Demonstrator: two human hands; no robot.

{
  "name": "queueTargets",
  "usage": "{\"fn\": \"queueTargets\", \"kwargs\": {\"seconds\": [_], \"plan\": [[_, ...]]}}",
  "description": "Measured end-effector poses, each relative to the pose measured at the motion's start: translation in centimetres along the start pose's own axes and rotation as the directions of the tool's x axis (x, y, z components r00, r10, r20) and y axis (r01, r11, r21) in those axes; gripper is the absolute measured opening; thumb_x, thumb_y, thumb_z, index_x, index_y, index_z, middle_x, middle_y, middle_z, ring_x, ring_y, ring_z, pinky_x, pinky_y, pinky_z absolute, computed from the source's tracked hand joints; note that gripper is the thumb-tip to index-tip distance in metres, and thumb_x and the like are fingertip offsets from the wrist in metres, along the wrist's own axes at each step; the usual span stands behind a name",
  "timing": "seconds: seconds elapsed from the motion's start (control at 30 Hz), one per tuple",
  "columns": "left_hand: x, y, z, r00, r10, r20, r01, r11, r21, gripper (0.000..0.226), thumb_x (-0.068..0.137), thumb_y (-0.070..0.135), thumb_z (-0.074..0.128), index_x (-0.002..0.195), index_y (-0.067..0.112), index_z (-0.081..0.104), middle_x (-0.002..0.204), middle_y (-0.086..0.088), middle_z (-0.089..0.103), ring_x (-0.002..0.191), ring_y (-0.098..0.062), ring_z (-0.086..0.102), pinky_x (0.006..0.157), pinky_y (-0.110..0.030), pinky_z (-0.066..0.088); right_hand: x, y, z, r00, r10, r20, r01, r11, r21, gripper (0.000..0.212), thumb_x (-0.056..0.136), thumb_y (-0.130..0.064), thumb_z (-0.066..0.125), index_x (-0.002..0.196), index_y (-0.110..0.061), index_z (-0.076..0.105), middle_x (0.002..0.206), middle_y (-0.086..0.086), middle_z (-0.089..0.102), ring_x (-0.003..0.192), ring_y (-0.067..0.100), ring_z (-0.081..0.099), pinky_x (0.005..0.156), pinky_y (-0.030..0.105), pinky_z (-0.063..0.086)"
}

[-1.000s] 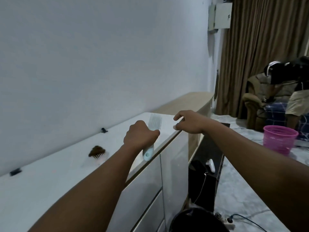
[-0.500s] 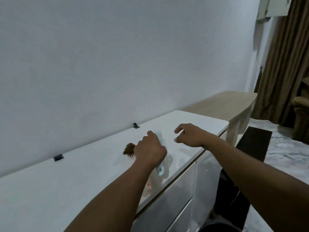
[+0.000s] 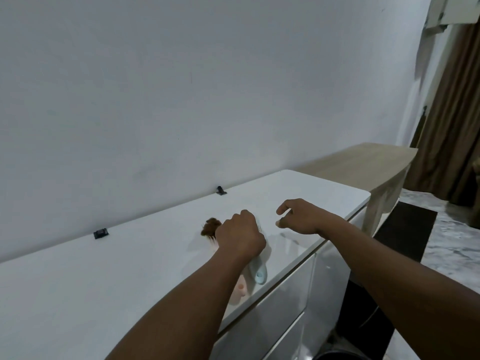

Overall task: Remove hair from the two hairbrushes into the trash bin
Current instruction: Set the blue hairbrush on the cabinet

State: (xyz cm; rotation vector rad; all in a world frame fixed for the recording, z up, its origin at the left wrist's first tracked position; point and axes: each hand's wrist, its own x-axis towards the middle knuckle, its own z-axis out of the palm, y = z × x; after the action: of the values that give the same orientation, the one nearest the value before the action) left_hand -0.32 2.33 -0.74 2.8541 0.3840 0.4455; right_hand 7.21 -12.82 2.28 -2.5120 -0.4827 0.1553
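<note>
On top of the glossy white cabinet [image 3: 109, 287], the left hand [image 3: 240, 236] is clenching around the pale blue hairbrush [image 3: 258, 272], fist wrapped over the handle's upper part so only the rounded handle end is poking out toward the cabinet's front edge; the bristle head is mostly hiding behind the knuckles. That brush is sitting low against the top, and whether it is actually resting there I cannot tell. Just beside it, the pink hairbrush [image 3: 240, 288] is lying on the surface, its handle end peeking from under the forearm and its bristle head carrying a brown clump of hair [image 3: 211, 227], plainly not cleaned yet. The right hand [image 3: 301, 216] is hovering empty, fingers loosely curled and apart, close to the blue brush head and looking ready to pinch at something. A dark rounded rim at the bottom edge may be the trash bin [image 3: 335, 355], though too little is showing to be sure.
</note>
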Motion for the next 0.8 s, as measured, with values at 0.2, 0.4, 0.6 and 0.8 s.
{"fn": "queueTargets", "kwargs": {"seconds": [0.2, 0.4, 0.6, 0.8], "plan": [[-1.5, -1.4, -2.4, 0.997, -0.058, -0.056, 0.058, 0.998, -0.001, 0.019, 0.085, 0.029, 0.056, 0.094, 0.017, 0.044, 0.09, 0.0, 0.055, 0.083, -0.025, 0.056, 0.067, -0.031, 0.036, -1.8, -1.8, -0.5, 0.999, -0.031, -0.009, 0.031, 0.999, 0.017, 0.038, 0.086, -0.03, 0.071, 0.121, -0.019, 0.061, 0.129, 0.006, 0.061, 0.107, 0.023, 0.058, 0.099, 0.038, 0.048], [-1.7, -2.5, -3.4, 0.991, -0.121, -0.055, 0.122, 0.992, 0.015, 0.011, 0.078, 0.024, 0.057, 0.075, 0.018, 0.049, 0.073, 0.004, 0.052, 0.058, -0.013, 0.045, 0.052, -0.023, 0.029, -1.9, -2.9, -1.5, 0.998, -0.057, -0.027, 0.058, 0.998, 0.019, 0.037, 0.086, -0.03, 0.072, 0.12, -0.019, 0.062, 0.128, 0.006, 0.061, 0.113, 0.025, 0.06, 0.099, 0.039, 0.048], [-3.4, -5.2, -2.7, 0.991, -0.126, 0.036, 0.125, 0.992, 0.025, 0.051, 0.078, 0.043, 0.06, 0.129, 0.04, 0.055, 0.113, 0.006, 0.065, 0.098, -0.02, 0.063, 0.069, -0.028, 0.039, -2.7, -5.3, 0.1, 0.991, -0.133, 0.003, 0.133, 0.991, -0.017, 0.038, 0.087, -0.031, 0.069, 0.122, -0.019, 0.061, 0.127, 0.005, 0.06, 0.112, 0.024, 0.059, 0.096, 0.036, 0.048], [-2.9, -5.5, -1.4, 0.967, -0.213, 0.14, 0.221, 0.974, -0.047, 0.047, 0.08, 0.052, 0.058, 0.115, 0.02, 0.058, 0.109, -0.001, 0.064, 0.101, -0.023, 0.065, 0.073, -0.029, 0.042, -1.4, -5.7, 1.6, 0.988, -0.152, 0.033, 0.153, 0.987, -0.051, 0.037, 0.087, -0.031, 0.069, 0.121, -0.019, 0.062, 0.125, 0.004, 0.059, 0.102, 0.02, 0.055, 0.088, 0.032, 0.047]]}}
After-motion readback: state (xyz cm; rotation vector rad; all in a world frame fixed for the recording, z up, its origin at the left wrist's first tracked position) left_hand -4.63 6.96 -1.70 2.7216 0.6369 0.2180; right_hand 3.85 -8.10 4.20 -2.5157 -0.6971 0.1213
